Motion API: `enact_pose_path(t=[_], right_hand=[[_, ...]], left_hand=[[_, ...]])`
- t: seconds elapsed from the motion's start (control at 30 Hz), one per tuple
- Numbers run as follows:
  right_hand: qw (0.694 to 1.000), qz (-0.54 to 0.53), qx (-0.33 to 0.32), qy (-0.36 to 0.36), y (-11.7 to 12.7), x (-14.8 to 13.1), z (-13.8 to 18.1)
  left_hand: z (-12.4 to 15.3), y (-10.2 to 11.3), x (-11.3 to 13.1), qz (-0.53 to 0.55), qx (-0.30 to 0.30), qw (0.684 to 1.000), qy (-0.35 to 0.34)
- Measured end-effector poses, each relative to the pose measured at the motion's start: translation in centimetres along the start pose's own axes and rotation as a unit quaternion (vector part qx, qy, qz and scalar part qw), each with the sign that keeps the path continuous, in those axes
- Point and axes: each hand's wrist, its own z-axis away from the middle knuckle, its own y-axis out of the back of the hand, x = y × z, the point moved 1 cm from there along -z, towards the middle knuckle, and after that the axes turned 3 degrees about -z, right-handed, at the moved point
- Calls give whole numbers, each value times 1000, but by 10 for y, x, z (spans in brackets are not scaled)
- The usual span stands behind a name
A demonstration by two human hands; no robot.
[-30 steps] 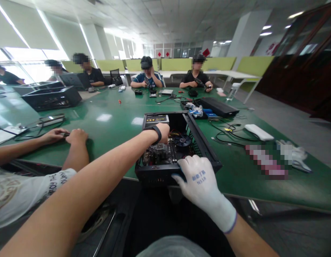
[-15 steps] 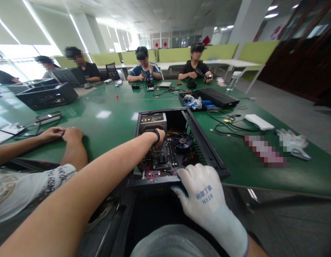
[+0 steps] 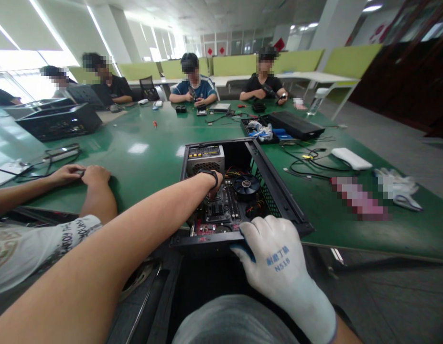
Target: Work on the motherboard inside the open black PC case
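Observation:
An open black computer case [image 3: 283,199] lies on the green table [image 3: 145,162], its near end hanging over the table's edge. Inside I see the motherboard [image 3: 221,212], a round CPU fan [image 3: 245,184] and a grey power supply [image 3: 204,160]. My bare left hand [image 3: 213,183], with a black band at the wrist, reaches down into the case beside the fan; its fingers are hidden. My right hand [image 3: 275,258], in a white glove, grips the case's near front edge.
A co-worker's two hands [image 3: 81,174] rest on the table at the left. Another black case [image 3: 59,122] stands far left. Cables [image 3: 307,167], a white box [image 3: 351,158] and gloves [image 3: 396,186] lie to the right. Several people sit across the table.
My left hand has sunk from the case's upper rim down onto the motherboard. The case has slid toward me over the table's edge, with my right hand still on it.

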Motion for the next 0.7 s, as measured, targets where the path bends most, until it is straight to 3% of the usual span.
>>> enact_pose_path(t=[0.23, 0.5, 0.7], right_hand=[[1000, -4, -2, -3, -2, 1, 2], [1000, -9, 1, -2, 0, 0, 1], [1000, -8, 7, 1, 0, 0, 1]], left_hand=[[-1, -2, -3, -43, -23, 999, -16], [2, -2, -2, -33, 4, 999, 2], [8, 1, -2, -65, -10, 998, -11]])
